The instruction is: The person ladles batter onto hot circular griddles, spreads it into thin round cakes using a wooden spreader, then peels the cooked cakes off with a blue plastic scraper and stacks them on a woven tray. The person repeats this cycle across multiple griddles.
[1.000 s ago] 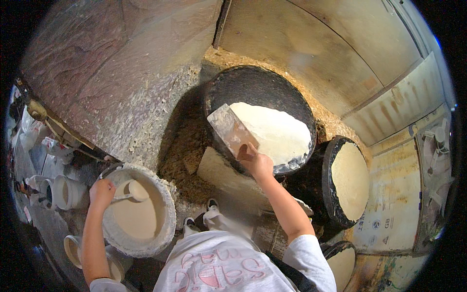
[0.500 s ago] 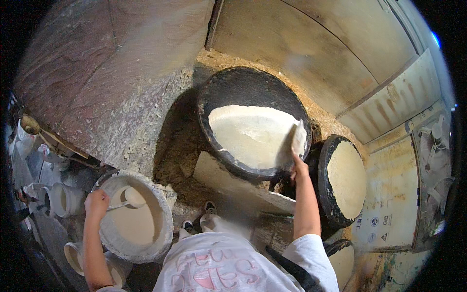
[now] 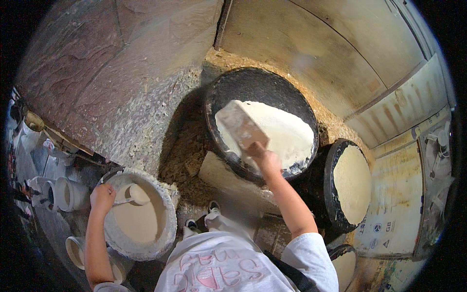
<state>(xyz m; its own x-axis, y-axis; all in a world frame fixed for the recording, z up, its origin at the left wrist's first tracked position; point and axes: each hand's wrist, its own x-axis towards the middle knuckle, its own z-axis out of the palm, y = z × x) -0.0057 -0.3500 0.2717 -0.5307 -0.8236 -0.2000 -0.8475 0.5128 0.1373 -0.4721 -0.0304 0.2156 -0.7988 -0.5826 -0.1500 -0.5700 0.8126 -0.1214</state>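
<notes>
Splattered wall (image 3: 131, 117) behind a big black pan (image 3: 258, 82). Right hand (image 3: 266, 159) grips a flat scraper (image 3: 242, 125) over the pan's cream slurry (image 3: 289, 134); left hand (image 3: 102, 196) clutches a ladle (image 3: 139, 193) at the near-left bucket (image 3: 168, 214). Smoothing step, I'd guess; next stroke needs steady, even pressure.

The round griddle (image 3: 258, 82) has a dark, matt, grainy surface, with pale flaky residue along its lower-right edge. The batter layer (image 3: 287, 129) on it is smooth. Toward the griddle's left edge, the flat scraper (image 3: 240, 124) presents a smooth face smeared with residue; its base material cannot be determined. The ladle (image 3: 140, 194) is smooth and resembles plastic. The bucket (image 3: 170, 224) carries rough, dried deposits around its rim. The shirt (image 3: 221, 267) is matt cloth. The left wall (image 3: 82, 63) is creased, with coarse splatter at its lower part.
</notes>
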